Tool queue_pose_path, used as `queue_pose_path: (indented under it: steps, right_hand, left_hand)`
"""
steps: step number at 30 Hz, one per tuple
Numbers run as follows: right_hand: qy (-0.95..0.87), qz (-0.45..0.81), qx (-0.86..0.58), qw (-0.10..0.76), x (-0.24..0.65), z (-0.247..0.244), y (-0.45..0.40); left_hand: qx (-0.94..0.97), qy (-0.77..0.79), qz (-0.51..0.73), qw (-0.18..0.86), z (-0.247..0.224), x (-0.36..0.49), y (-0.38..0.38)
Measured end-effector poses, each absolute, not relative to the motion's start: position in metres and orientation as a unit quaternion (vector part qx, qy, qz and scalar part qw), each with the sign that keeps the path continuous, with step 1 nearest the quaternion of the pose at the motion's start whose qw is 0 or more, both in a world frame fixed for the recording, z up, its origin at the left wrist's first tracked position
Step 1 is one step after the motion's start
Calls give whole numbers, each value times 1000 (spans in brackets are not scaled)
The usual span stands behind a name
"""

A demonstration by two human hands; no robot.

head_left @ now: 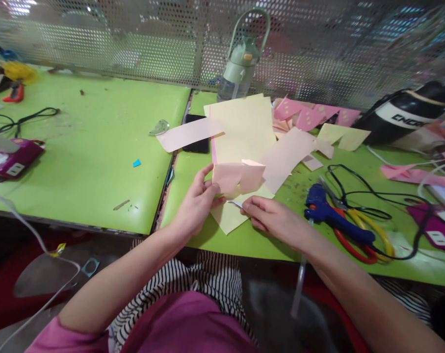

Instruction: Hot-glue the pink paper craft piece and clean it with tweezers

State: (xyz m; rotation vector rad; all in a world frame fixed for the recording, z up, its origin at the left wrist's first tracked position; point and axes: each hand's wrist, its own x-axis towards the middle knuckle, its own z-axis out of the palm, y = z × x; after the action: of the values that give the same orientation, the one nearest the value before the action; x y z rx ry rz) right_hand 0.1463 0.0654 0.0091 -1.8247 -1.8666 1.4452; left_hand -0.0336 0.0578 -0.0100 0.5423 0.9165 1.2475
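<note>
My left hand (198,203) is closed on the left edge of a folded piece of pink paper (227,177), pinched between thumb and fingers. The paper stands partly raised, with a flap along its top and a gap near its middle. My right hand (262,213) grips a thin, pointed metal tool (234,203). Its tip lies just below the pink paper's lower edge, close to my left fingertips; whether it touches the paper I cannot tell. Under both hands lies a pale yellow sheet (227,223), and a larger yellow sheet (244,127) lies behind the pink paper.
Right of my hands lie a blue glue gun (327,215), scissors (369,233) and tangled black cable. A phone (196,142), paper strips (191,134) and pink pieces (314,115) lie behind. A green-lidded bottle (240,68) and a black bottle (399,115) stand near the mesh partition.
</note>
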Motion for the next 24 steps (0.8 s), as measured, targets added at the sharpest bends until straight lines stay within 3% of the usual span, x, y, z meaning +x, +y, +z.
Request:
queue_pose_path:
  steps: [13, 24]
  right_hand:
    - [-583, 543, -597, 96, 141, 6, 66]
    - [-635, 495, -586, 93, 151, 12, 62]
  left_hand:
    - [237, 430, 542, 682, -8, -32, 58]
    - [208, 405, 563, 690, -15, -33, 60]
